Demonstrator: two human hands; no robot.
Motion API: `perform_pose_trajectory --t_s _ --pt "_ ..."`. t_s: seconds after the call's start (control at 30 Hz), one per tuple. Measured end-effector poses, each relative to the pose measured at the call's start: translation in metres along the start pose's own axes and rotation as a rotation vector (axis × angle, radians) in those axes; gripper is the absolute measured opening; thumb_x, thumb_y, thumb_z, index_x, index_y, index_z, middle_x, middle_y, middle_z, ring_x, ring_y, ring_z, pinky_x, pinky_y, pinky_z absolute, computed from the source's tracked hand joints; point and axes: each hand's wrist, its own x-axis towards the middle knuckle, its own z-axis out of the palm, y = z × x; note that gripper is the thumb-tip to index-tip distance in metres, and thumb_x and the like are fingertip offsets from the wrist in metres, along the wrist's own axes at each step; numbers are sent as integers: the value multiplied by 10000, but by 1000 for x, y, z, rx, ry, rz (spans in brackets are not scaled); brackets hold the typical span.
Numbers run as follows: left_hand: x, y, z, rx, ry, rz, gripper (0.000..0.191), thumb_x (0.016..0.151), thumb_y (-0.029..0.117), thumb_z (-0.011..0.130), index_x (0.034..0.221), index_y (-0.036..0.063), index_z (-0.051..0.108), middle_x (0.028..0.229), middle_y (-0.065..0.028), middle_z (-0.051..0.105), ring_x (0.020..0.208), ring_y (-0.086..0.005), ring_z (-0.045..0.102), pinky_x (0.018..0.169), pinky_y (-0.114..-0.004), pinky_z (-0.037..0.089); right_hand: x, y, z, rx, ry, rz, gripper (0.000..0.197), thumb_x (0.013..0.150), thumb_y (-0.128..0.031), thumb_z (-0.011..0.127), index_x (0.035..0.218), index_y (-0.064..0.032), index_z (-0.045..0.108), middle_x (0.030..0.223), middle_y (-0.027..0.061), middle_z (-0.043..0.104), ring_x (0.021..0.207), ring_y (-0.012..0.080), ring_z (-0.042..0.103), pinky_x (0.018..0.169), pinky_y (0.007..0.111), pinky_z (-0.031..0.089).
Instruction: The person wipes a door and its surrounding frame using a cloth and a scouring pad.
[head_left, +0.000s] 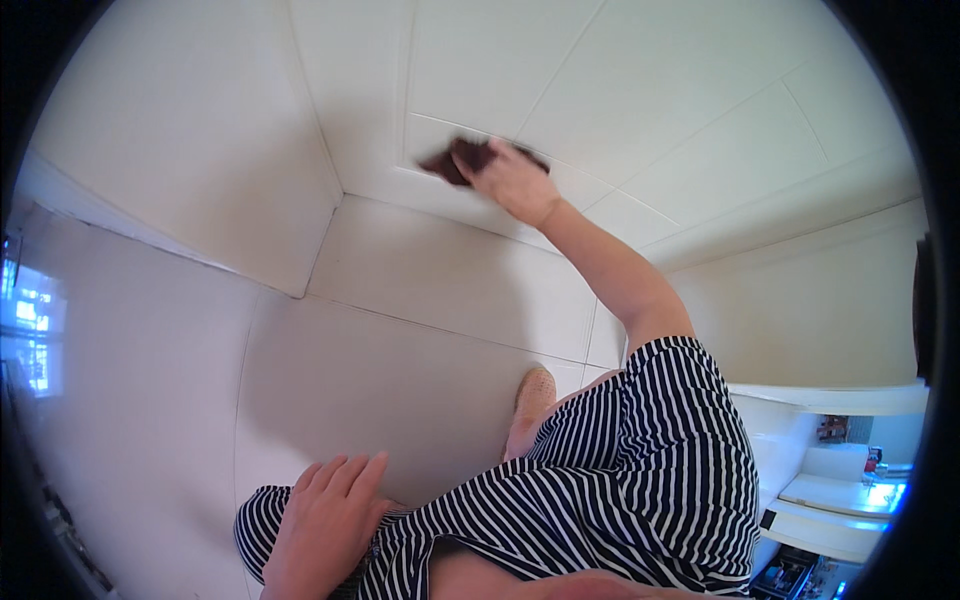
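Observation:
My right hand (517, 184) grips a dark brown cloth (471, 159), which lies bunched under the fingers against the lower part of a white door (480, 82) with grooved lines. Hand and cloth look slightly blurred, and the arm reaches out straight from a striped sleeve. Close to my body, my left hand (328, 517) rests on the black-and-white striped clothing (260, 525) over my knee. It holds nothing, and its fingers are a little apart.
Large pale floor tiles (375, 375) run up to the door. A white wall (195, 127) juts out on the left, and another wall (802, 307) stands on the right. My shoe (536, 386) is on the floor. Beyond the right wall, white counters (832, 495) show in another room.

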Motion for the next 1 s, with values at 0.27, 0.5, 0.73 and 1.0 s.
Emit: perform_pose_trajectory --t_s 0.27,0.5,0.73,1.0 --pt "2 -8 4 -100 116 -9 415 817 123 643 1226 67 604 1034 -103 662 921 -307 624 812 -416 494 -60 -90 87 827 -483 6 199 768 -160 566 883 -160 729 965 65 711 970 284 654 802 438 508" --pt "28 15 -55 -128 695 413 253 858 135 621 1100 75 658 1029 -114 689 939 -281 663 846 -427 534 -41 -91 53 838 -531 56 246 794 -177 543 954 -162 730 986 105 703 963 324 652 799 470 513" --pt "23 40 -30 -105 818 458 213 878 144 602 1069 75 669 1032 -106 692 954 -262 668 880 -435 522 -49 -93 79 867 -470 161 253 794 -171 531 961 -104 708 947 143 699 917 343 653 802 444 504" --pt "14 26 -13 -194 822 409 183 902 155 580 1032 74 681 1035 -97 696 971 -240 674 918 -445 508 -55 -98 85 1067 -573 154 295 850 -236 509 958 -8 661 912 181 674 879 329 644 788 415 493"
